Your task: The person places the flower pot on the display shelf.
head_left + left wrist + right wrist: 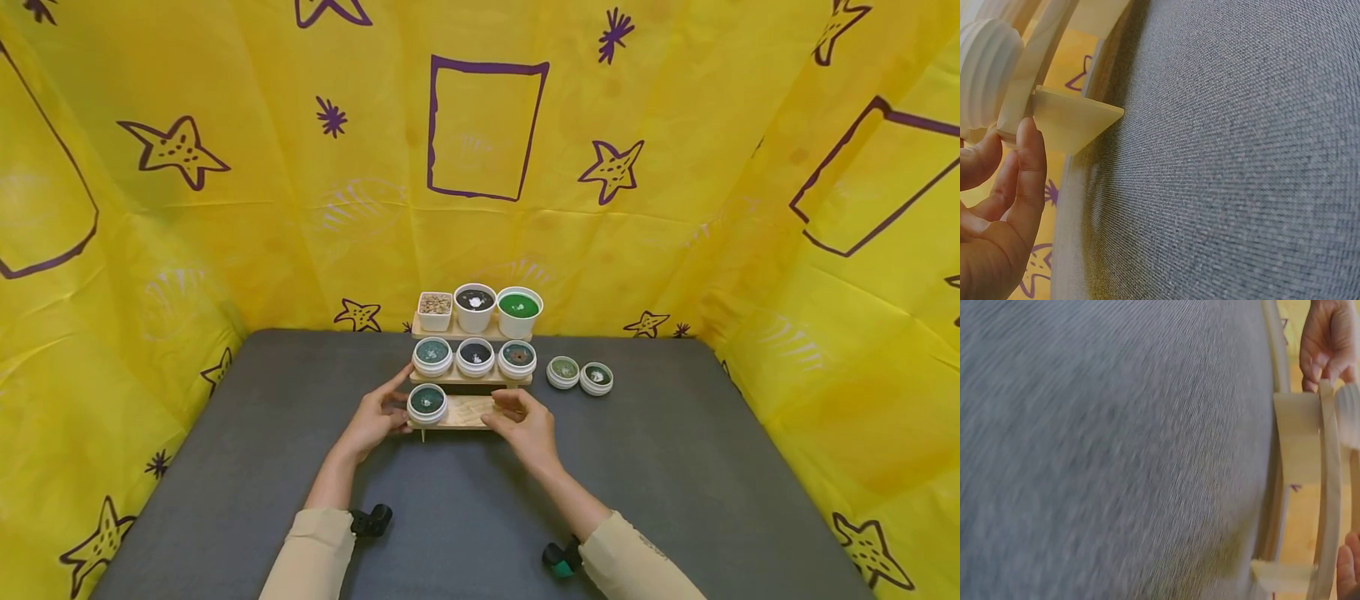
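Observation:
A wooden tiered stand (468, 412) holds white pots in stepped rows. My left hand (378, 417) pinches the left end of its lowest shelf; in the left wrist view, thumb and fingers meet at the shelf edge. A ribbed white pot with dark green content (427, 402) sits at that end. Over the right end of the same shelf is my right hand (527, 427), its fingers loosely bent, with no pot in them. The hand hides that end of the shelf. On the middle shelf stand three similar pots, among them a dark one (475, 356).
The top shelf carries a square pot of beige bits (435, 310), a dark-filled cup (474, 307) and a green-filled cup (519, 312). Two small round pots, one light green (562, 372) and one dark (596, 377), stand right of the stand on the grey table (675, 500). Yellow patterned cloth (262, 208) surrounds it.

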A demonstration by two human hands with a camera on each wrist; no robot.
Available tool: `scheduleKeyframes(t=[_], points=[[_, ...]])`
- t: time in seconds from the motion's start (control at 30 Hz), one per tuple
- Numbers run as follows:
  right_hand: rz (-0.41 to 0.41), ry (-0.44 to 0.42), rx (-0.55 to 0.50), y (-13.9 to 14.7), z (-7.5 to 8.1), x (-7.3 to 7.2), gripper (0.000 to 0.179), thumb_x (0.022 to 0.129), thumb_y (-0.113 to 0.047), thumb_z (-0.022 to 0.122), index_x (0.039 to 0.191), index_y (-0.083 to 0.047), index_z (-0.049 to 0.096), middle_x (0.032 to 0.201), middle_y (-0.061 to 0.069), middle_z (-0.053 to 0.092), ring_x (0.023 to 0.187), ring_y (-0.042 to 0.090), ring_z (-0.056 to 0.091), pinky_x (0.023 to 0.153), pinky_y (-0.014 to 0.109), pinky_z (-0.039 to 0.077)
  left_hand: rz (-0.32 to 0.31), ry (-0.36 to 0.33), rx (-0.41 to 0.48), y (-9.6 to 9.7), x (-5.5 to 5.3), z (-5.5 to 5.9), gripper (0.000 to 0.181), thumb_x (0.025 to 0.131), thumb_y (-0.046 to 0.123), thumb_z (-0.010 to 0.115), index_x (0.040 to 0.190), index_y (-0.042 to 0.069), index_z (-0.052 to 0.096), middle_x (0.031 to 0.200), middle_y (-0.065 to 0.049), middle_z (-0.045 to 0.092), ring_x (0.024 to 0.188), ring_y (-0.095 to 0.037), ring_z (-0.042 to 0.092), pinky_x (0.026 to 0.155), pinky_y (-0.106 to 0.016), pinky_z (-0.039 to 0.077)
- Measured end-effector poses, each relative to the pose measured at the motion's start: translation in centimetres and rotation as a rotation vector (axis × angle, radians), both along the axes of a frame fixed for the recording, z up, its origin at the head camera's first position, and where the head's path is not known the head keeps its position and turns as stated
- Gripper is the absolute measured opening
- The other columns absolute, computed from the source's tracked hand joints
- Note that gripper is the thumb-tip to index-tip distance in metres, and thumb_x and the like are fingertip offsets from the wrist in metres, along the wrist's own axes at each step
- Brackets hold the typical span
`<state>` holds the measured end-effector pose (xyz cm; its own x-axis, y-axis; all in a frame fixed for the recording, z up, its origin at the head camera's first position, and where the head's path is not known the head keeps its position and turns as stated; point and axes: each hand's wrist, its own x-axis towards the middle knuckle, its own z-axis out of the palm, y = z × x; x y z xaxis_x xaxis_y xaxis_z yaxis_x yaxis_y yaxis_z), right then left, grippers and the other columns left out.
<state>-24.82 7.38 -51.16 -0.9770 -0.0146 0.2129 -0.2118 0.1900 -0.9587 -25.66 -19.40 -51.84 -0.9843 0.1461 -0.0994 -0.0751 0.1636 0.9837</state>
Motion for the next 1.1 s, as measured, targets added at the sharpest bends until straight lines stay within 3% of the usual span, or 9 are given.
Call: scheduleKeyframes(t=[0.23,0.43,0.63,0.93,1.1], points=[[-0.033,-0.006,0.037,1.8,0.0,-0.4,0.034,0.074,-0.006,0.084,0.106,-0.005,0.073,0.109,0.017,0.075,0.102,0.032,0.072,0.085,0.028,0.061,0.002,-0.003,0.000,0.0,0.0,0.0,0.086,0.087,-0.016,0.053,0.155,0.031,0.032,0.120,-0.026,0.052,0.076,-0.014,0.063,0.070,-0.033,0.061],[-0.071,-0.005,0.104,3.5,-0.2,-0.7,0.037,0.075,-0.009,0.084,0.109,-0.004,0.072,0.109,0.017,0.075,0.101,0.031,0.072,0.091,0.043,0.059,0.005,-0.007,-0.001,0.0,0.1,0.1,0.086,0.087,-0.016,0.054,0.155,0.031,0.032,0.121,-0.027,0.052,0.076,-0.014,0.062,0.070,-0.034,0.061],[-0.125,-0.011,0.119,5.0,-0.2,-1.0,0.037,0.075,-0.007,0.084,0.110,-0.001,0.071,0.111,0.021,0.073,0.106,0.035,0.070,0.095,0.045,0.057,0.005,-0.009,-0.005,0.0,0.0,0.2,0.086,0.087,-0.015,0.054,0.155,0.033,0.032,0.121,-0.027,0.052,0.076,-0.015,0.062,0.071,-0.036,0.062],[-0.217,-0.014,0.167,7.9,-1.3,-2.3,0.039,0.074,-0.011,0.086,0.110,-0.003,0.071,0.112,0.017,0.074,0.106,0.033,0.071,0.089,0.032,0.060,0.003,-0.009,-0.003,0.0,0.0,0.2,0.086,0.086,-0.015,0.054,0.155,0.033,0.032,0.120,-0.026,0.052,0.075,-0.015,0.062,0.071,-0.037,0.062],[-0.280,-0.002,0.161,9.5,-1.4,-3.1,0.038,0.075,-0.009,0.084,0.110,-0.002,0.071,0.112,0.017,0.074,0.107,0.033,0.070,0.086,0.015,0.057,0.006,-0.016,-0.003,0.0,0.0,0.2,0.086,0.087,-0.015,0.054,0.155,0.033,0.032,0.121,-0.026,0.052,0.076,-0.015,0.062,0.072,-0.038,0.062]])
